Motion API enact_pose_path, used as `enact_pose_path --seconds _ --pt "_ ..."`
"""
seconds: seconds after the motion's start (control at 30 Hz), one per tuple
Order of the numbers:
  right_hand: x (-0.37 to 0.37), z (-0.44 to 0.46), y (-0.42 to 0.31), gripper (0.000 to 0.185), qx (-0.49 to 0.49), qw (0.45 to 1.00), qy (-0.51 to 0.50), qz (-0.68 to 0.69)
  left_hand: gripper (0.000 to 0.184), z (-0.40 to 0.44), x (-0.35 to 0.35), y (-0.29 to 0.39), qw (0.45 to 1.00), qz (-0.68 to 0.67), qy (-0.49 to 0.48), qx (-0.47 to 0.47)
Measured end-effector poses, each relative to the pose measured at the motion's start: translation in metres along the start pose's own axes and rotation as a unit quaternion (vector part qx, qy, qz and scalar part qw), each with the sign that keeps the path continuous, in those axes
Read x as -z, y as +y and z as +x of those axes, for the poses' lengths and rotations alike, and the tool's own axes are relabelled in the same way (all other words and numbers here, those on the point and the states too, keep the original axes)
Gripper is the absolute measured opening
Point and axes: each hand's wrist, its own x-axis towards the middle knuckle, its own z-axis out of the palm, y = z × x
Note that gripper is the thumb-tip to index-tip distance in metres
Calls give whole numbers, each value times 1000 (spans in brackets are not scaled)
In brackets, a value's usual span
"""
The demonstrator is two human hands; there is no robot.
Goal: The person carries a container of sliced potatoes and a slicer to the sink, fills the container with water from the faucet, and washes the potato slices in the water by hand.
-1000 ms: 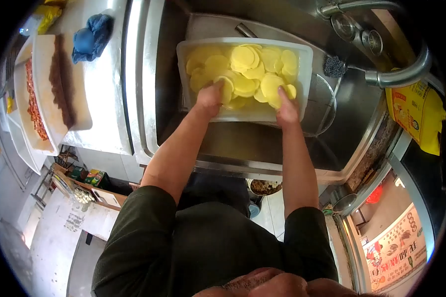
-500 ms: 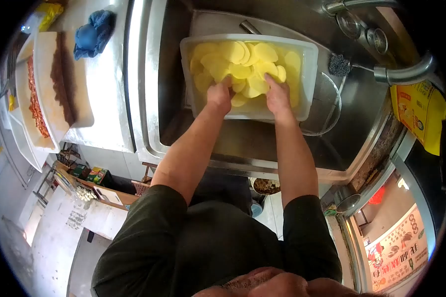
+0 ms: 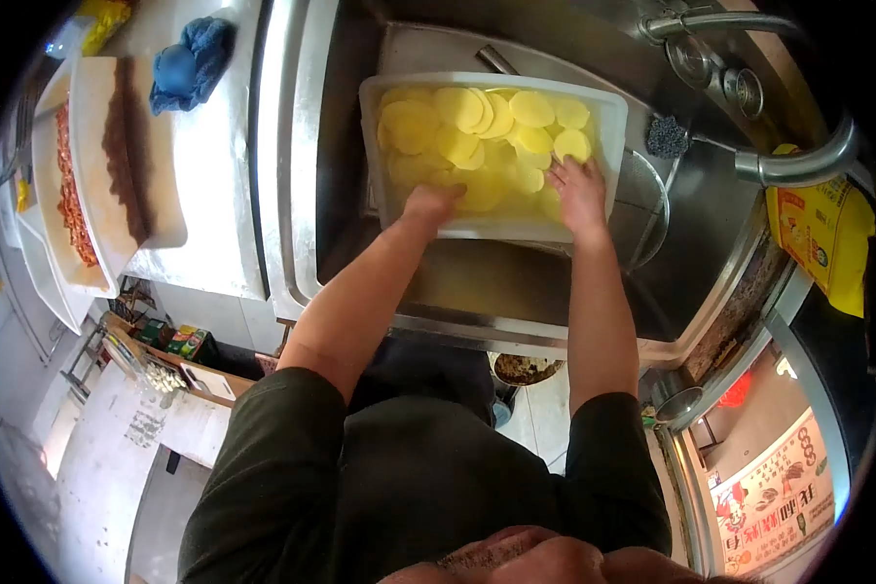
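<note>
A white rectangular tub [image 3: 615, 146] stands in the metal sink, with cloudy yellowish water in it. Thin round yellow slices, which look like potato slices [image 3: 456, 144], float and overlap in the water. My left hand [image 3: 432, 205] dips into the tub at its near left side; the water and the hand itself hide its fingertips. On the near right side, my right hand [image 3: 580, 193] has its fingers apart at the water, just below a round slice, and grips nothing that I can see.
A faucet [image 3: 798, 167] and a dark scrubber [image 3: 667, 137] are right of the tub. A clear hoop-like rim [image 3: 664, 209] lies in the sink. On the left counter are a blue cloth [image 3: 202, 60] and a white tray [image 3: 95, 195] with reddish food. A yellow bag [image 3: 820, 234] sits at right.
My hands have moved apart, the right one farther to the right. The slices gathered between them have spread out, and the water looks cloudier near my left hand.
</note>
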Motion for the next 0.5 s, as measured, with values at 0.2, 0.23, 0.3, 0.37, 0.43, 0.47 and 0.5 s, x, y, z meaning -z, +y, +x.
enact_pose_path --seconds 0.2,0.23,0.3,0.37,0.43,0.47,0.5 --pt "-16 2 1 33 -4 988 34 -152 37 125 -57 -61 985 -101 -38 -133" --pt "-21 -7 -10 35 -24 978 37 -202 36 142 -68 -77 977 -101 -47 -180" --pt "-22 -3 -19 40 -46 955 19 -292 40 149 -64 -79 961 11 -59 -271" --pt "-12 4 -22 44 -65 926 -20 -371 45 126 -63 -63 966 48 -34 -250" --pt "-10 10 -28 49 46 863 21 -502 49 73 -53 -25 982 42 -16 -183" --pt "-9 10 -30 53 100 820 41 -562 49 44 -47 -8 988 36 -22 -150" --pt "-9 14 -28 58 169 799 26 -577 50 32 -46 2 992 29 -27 -119"
